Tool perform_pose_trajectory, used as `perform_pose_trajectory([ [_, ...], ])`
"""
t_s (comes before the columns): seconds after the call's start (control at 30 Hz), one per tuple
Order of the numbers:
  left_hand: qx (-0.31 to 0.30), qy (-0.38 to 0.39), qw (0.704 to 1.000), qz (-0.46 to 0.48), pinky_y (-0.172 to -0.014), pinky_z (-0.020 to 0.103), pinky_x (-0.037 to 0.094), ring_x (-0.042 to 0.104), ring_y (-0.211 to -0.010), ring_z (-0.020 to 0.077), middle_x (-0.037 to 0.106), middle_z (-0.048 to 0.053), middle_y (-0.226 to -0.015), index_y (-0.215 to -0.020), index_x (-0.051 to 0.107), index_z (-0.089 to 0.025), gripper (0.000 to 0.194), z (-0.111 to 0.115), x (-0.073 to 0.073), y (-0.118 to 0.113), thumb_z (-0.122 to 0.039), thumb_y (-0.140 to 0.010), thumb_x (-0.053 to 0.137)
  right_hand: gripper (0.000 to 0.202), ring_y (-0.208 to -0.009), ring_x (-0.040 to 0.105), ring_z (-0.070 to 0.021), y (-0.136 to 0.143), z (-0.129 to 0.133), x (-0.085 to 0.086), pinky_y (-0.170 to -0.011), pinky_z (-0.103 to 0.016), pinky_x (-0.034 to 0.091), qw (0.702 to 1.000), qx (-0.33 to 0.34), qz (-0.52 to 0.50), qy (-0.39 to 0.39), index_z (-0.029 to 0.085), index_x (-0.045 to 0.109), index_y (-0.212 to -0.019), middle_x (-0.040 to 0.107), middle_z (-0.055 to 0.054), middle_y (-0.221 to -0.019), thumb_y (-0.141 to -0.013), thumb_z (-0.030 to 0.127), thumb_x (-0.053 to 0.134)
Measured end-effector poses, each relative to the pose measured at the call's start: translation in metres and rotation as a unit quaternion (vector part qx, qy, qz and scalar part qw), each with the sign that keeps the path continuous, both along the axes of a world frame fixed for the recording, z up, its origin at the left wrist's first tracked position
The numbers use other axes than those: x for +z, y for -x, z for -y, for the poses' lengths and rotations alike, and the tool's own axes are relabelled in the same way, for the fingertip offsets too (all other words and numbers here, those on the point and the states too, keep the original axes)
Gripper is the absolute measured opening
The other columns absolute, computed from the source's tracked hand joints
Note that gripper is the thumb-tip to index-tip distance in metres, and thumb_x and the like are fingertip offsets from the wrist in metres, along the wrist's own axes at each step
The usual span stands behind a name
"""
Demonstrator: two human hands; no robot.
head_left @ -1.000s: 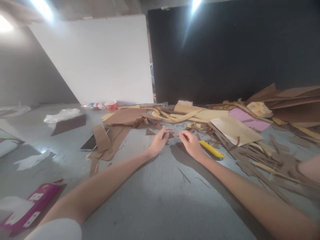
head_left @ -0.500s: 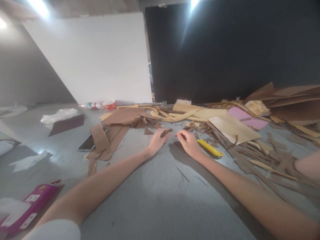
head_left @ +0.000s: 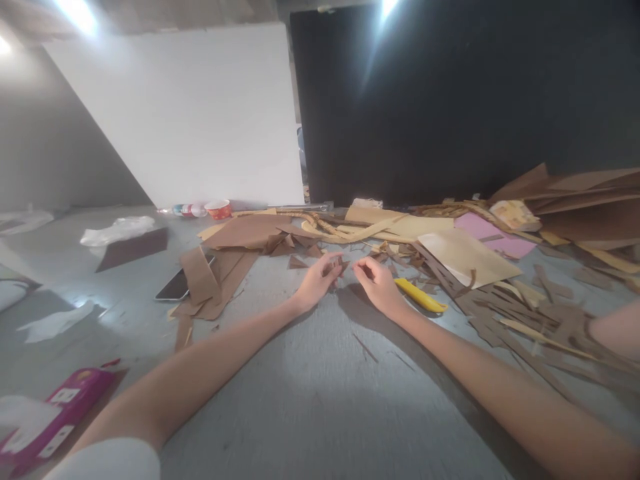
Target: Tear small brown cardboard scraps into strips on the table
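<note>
My left hand (head_left: pixel 316 283) is closed over a small brown scrap (head_left: pixel 344 267) in the middle of the table, its tip showing past the fingers. A short gap to the right, my right hand (head_left: pixel 379 285) is curled with thumb and forefinger pinched together; whatever it may hold is too small to make out. Beside the right wrist lies a long yellow object (head_left: pixel 421 296), perhaps a cutter. Dark triangular scraps (head_left: pixel 297 263) lie just beyond the left hand.
Brown sheets (head_left: pixel 220 287) partly cover a phone (head_left: pixel 173 287) at left. A magenta case (head_left: pixel 75 407) is near left. Strips (head_left: pixel 500 320), a beige sheet (head_left: pixel 467 257) and a pink sheet (head_left: pixel 493 235) crowd the right. Another person's arm (head_left: pixel 617 331) reaches in at right.
The fingers of my left hand have shifted around the brown scrap, which now shows less and sits slightly lower. My right hand has barely moved.
</note>
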State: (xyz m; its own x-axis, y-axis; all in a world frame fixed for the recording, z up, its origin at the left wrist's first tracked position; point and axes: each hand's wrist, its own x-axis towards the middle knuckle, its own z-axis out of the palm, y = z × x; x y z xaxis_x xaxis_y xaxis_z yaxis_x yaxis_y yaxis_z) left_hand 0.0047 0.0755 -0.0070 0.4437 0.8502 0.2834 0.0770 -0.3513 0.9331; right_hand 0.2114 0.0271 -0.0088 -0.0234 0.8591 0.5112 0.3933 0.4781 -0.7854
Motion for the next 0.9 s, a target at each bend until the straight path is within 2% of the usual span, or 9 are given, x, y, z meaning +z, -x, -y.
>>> perform_pose_trajectory([
  [0.1,0.003,0.006,1.000,0.002,-0.066,0.025,0.050,0.060,-0.065,0.0112,0.071,0.001,-0.088,-0.140,0.062,-0.022,0.050,0.000,-0.001,0.000,-0.053,-0.102,0.068,0.030,-0.078,0.065,-0.0223,0.000,0.003,0.002,-0.074,-0.035,0.050,1.000,0.003,-0.006,-0.004,0.024,0.067,-0.095,0.072,-0.004,-0.089,-0.107,0.049,0.056],
  [0.27,0.006,-0.012,1.000,-0.016,-0.069,0.027,0.050,0.062,-0.068,0.0126,0.071,0.000,-0.086,-0.136,0.062,-0.023,0.044,0.003,0.001,0.000,-0.053,-0.103,0.066,0.030,-0.088,0.069,-0.0249,-0.001,0.003,0.002,-0.081,-0.037,0.053,1.000,0.017,0.003,0.008,0.024,0.073,-0.109,0.076,-0.006,-0.099,-0.106,0.050,0.057],
  [0.4,0.010,-0.027,0.999,-0.034,-0.071,0.027,0.050,0.063,-0.069,0.0132,0.071,0.000,-0.088,-0.135,0.060,-0.024,0.039,0.005,0.001,-0.001,-0.047,-0.104,0.065,0.029,-0.092,0.070,-0.0256,0.000,0.001,0.002,-0.085,-0.039,0.054,1.000,0.019,0.012,0.014,0.024,0.073,-0.109,0.077,-0.007,-0.105,-0.105,0.048,0.057],
  [0.57,0.007,-0.064,0.996,-0.064,-0.073,0.028,0.049,0.063,-0.072,0.0136,0.070,-0.002,-0.090,-0.139,0.056,-0.027,0.036,0.009,0.002,-0.001,-0.040,-0.106,0.060,0.029,-0.081,0.066,-0.0242,0.000,0.001,0.001,-0.075,-0.037,0.052,1.000,-0.006,0.011,0.013,0.024,0.073,-0.107,0.073,-0.005,-0.090,-0.103,0.049,0.059],
  [0.9,0.012,-0.094,0.991,-0.096,-0.073,0.028,0.049,0.064,-0.072,0.0148,0.062,-0.005,-0.083,-0.141,0.055,-0.027,0.038,0.014,0.006,-0.002,-0.037,-0.105,0.061,0.030,-0.073,0.062,-0.0227,0.000,0.000,0.000,-0.069,-0.035,0.048,1.000,-0.013,0.004,0.021,0.023,0.071,-0.106,0.065,-0.002,-0.080,-0.101,0.051,0.061],
])
